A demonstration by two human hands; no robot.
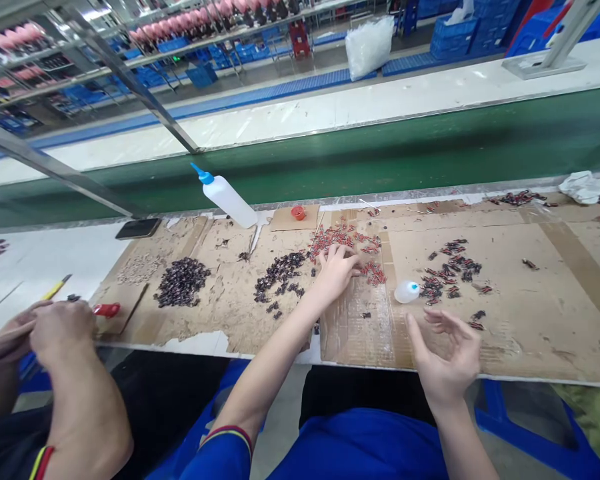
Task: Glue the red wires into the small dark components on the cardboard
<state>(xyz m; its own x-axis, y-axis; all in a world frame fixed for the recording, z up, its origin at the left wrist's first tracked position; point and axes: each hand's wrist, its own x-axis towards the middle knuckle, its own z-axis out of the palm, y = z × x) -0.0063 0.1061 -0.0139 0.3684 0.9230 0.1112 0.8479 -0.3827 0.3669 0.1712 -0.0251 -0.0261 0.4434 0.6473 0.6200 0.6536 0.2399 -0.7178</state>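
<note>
Taking the cardboard sheet (520,320) that covers the workbench as the landmark: off its left end, a co-worker's hands (50,330) are bunched together low over the white bench, with a yellow-handled tool (56,288) just beyond them and a small red piece (107,309) at the sheet's left edge. On the sheet's left part lies a heap of dark small parts (182,281), and at the far edge above it a white squeeze bottle with a blue nozzle (225,196) lies tilted, nozzle pointing up and left. Nearer the sheet's middle a looser scatter of dark parts (279,275) runs toward a pile of small red parts (341,240) (too small to tell what they are exactly), and a red cap (298,213) sits at the far edge behind that pile. The person's left hand (334,270) is stretched out onto the sheet's middle, palm down, fingers spread and resting on the near edge of the red pile; whether it pinches anything I cannot tell. To the right of it a small white bottle with a blue tip (407,291) lies on its side on the sheet. The right hand (447,360) hovers over the sheet's near edge, palm up, fingers loosely curled and apart, holding nothing visible. Beyond it, a mixed cluster of red and dark parts (450,270) lies on the sheet's right part, and a crumpled white cloth (583,186) sits at the far right corner.
</note>
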